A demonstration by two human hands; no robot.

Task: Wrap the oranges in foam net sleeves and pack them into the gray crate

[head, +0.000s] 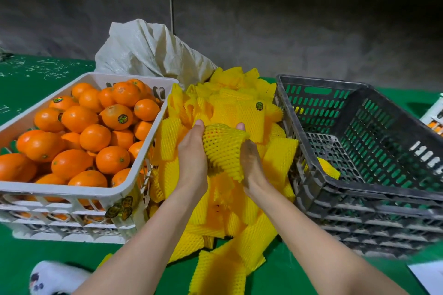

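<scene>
Down at the near edge, a white shoe [52, 275] with dark marks sits on the smooth green floor covering [287, 278], and a corner of white paper [429, 275] pokes in at the right. Two bare forearms reach forward over a loose pile of sleeves [242, 235], flat yellow foam pieces with a soft diamond mesh, spilling between the two crates.

Above that heap, the left hand [191, 151] and the right hand [251, 160] cup one foam net sleeve [224, 151] between them. It bulges round, with specks of orange showing through the holes near its top. Both thumbs press on the upper edge and the palms curve round the sides; the fingers underneath are hidden.

On the left, a white slatted plastic crate [72, 190] is heaped with glossy oranges [96, 137], several wearing round dark stickers, and more stickers cling to its near corner. On the right is the gray crate [359, 189], perforated and scuffed, stacked on others like it. One yellow-netted piece [328, 167] lies on its floor against the near wall.

Beyond the pile slumps a crumpled white woven sack [143, 52], and behind it rises a rough, dim gray wall [287, 31].
</scene>
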